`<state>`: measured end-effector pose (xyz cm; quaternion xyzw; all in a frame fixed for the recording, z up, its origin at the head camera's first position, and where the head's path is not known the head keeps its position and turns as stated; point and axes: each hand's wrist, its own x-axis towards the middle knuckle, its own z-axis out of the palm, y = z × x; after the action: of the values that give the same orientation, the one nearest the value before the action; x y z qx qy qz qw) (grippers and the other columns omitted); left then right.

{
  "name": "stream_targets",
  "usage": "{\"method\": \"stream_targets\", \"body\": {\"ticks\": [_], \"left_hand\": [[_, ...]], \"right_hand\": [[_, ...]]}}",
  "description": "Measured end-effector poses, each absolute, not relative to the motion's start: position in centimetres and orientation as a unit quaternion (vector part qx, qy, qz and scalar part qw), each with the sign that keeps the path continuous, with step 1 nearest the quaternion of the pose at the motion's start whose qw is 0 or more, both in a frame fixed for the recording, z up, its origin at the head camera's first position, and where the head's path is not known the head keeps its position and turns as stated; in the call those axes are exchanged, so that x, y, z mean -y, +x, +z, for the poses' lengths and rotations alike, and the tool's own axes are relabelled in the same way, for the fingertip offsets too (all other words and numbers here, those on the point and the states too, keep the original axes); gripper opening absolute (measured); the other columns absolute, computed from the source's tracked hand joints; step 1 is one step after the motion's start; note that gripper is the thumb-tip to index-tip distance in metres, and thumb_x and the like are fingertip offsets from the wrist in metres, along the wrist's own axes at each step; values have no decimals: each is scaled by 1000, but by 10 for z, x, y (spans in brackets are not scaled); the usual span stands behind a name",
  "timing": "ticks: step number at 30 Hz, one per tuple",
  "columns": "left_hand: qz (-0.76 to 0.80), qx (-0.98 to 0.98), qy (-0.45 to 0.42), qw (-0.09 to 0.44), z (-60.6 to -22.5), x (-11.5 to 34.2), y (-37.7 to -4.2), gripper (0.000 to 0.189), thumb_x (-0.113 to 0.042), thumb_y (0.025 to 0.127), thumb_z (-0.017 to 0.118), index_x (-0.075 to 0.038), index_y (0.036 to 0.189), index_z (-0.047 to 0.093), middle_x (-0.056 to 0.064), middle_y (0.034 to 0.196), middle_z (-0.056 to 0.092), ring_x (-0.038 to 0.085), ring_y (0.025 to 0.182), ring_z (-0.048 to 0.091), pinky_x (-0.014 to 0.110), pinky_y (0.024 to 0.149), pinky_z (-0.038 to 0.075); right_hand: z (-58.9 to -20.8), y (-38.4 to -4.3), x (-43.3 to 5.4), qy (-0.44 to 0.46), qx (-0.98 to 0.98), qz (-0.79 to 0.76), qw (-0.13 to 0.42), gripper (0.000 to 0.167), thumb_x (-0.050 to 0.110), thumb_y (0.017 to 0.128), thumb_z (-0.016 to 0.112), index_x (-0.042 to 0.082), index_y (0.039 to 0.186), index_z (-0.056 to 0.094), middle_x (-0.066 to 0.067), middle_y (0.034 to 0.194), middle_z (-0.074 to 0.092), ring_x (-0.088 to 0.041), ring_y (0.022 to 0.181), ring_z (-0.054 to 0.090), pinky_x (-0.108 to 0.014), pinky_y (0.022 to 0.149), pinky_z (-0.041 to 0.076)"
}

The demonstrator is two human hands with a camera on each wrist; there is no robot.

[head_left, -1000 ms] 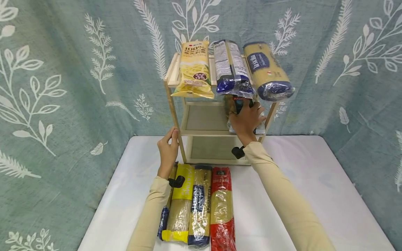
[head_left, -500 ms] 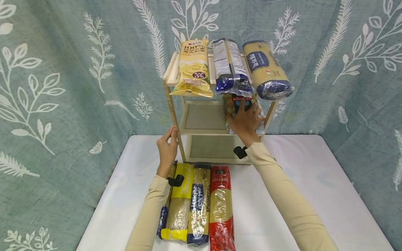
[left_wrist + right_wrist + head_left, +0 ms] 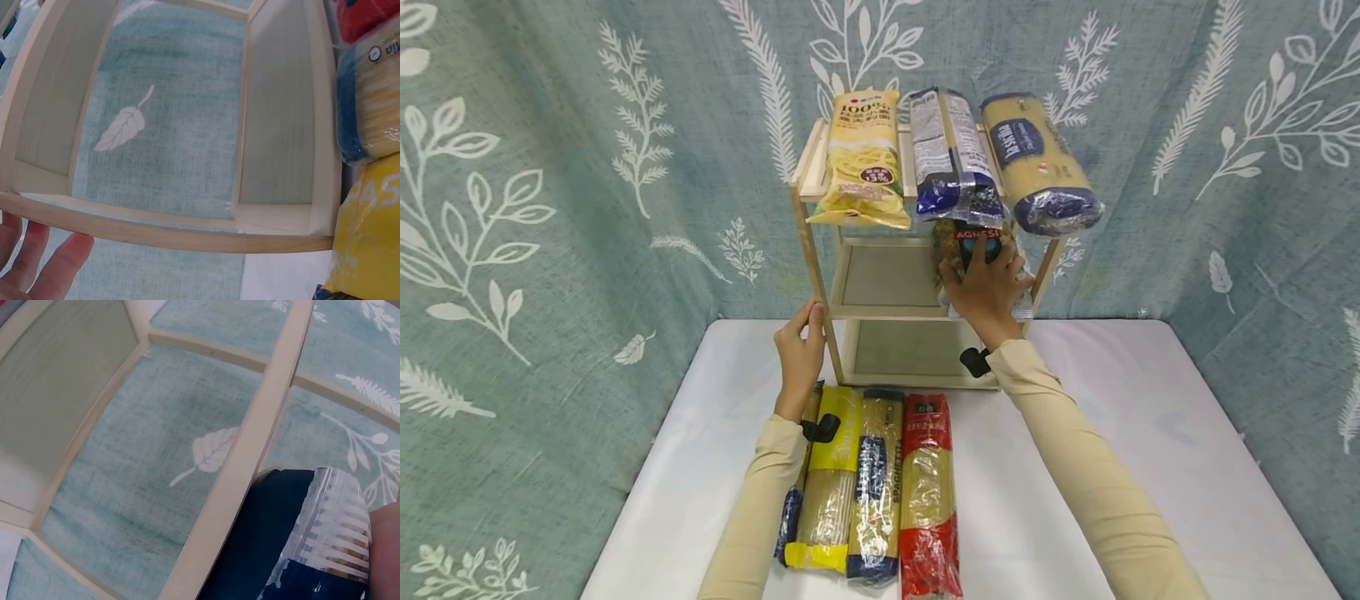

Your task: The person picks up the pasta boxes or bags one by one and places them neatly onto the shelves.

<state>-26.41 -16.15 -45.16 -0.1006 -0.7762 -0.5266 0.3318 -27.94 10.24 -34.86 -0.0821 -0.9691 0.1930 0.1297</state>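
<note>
My left hand (image 3: 800, 342) pinches the left front post of a light wooden rack (image 3: 817, 267); in the left wrist view its fingers (image 3: 62, 262) lie against the wood. My right hand (image 3: 987, 292) reaches to the rack's middle shelf, at the right side. There its spread fingers press on the front of an AGNESI pasta bag (image 3: 958, 248), with dark label and red band. The right wrist view shows a dark blue and clear striped part of the bag (image 3: 331, 519) beside the hand's edge. The bag's upper part is hidden under the packs above.
On the top shelf lie a yellow noodle bag (image 3: 867, 158), a blue-and-white pack (image 3: 951, 158) and a la sicilia pasta pack (image 3: 1037, 162). Several spaghetti packs, including a red one (image 3: 928, 492) and a yellow one (image 3: 835, 433), lie on the white table (image 3: 1060, 533) before the rack.
My right hand's fingers have spread over the bag's front, and more of its red lettering shows. The left hand stays on the post. The head view has tilted slightly.
</note>
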Motion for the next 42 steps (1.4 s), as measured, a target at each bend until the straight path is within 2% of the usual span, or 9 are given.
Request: {"method": "stream_targets", "body": {"ticks": [8,12,15,18,21,27,33,36,42], "left_hand": [[-529,771,-104,338,-452,162,-265,30,-20,99,53,-4,122,65,18,93,69,33,58,64,16,50,51],[-524,772,-105,345,-451,162,-267,27,-17,98,54,-4,118,67,17,94,70,30,71,67,14,50,50],[-522,769,-110,353,-451,161,-269,25,-11,98,54,-1,116,68,19,92,69,31,70,66,11,49,48],[-525,765,-108,356,-452,160,-268,25,-5,97,54,4,117,65,24,92,68,38,61,63,7,49,44],[-531,765,-105,350,-452,159,-266,26,-5,97,53,5,118,64,26,94,67,40,58,62,5,49,43],[-527,768,-115,345,-452,161,-266,28,-16,99,53,-2,119,66,19,90,69,33,54,63,10,50,48],[-528,765,-113,351,-428,150,-248,25,-4,97,52,7,116,65,27,95,67,41,70,64,6,52,45],[-532,763,-109,350,-429,150,-247,26,-3,97,51,9,117,63,29,95,66,44,70,63,5,53,45],[-530,764,-110,351,-449,159,-263,24,-6,97,53,3,115,67,24,90,67,38,69,64,5,50,43]], "right_hand": [[-348,-276,-103,-68,970,209,103,89,63,90,44,9,153,12,-34,150,4,-53,135,6,-76,98,12],[-346,-269,-108,-43,965,231,117,89,62,89,48,8,152,17,-34,150,4,-53,136,2,-75,100,10],[-348,-262,-112,-22,957,253,140,84,59,90,50,7,151,23,-33,150,6,-52,137,2,-73,102,9],[-352,-255,-115,1,947,278,158,80,54,91,53,7,150,27,-33,150,8,-51,137,2,-70,105,7],[-355,-248,-118,19,939,293,178,75,49,91,58,7,148,32,-32,150,11,-50,137,5,-67,106,10],[-352,-228,-121,39,940,290,175,68,38,89,63,8,145,38,-33,148,16,-51,135,11,-66,106,12],[-346,-207,-120,69,942,298,141,67,33,89,65,7,145,39,-32,148,18,-49,136,13,-65,107,15],[-345,-198,-120,89,940,308,119,64,32,89,65,7,143,41,-29,147,21,-47,136,15,-65,106,18],[-346,-180,-120,131,934,317,100,58,31,90,64,6,139,46,-27,139,33,-45,128,32,-64,97,34]]}}
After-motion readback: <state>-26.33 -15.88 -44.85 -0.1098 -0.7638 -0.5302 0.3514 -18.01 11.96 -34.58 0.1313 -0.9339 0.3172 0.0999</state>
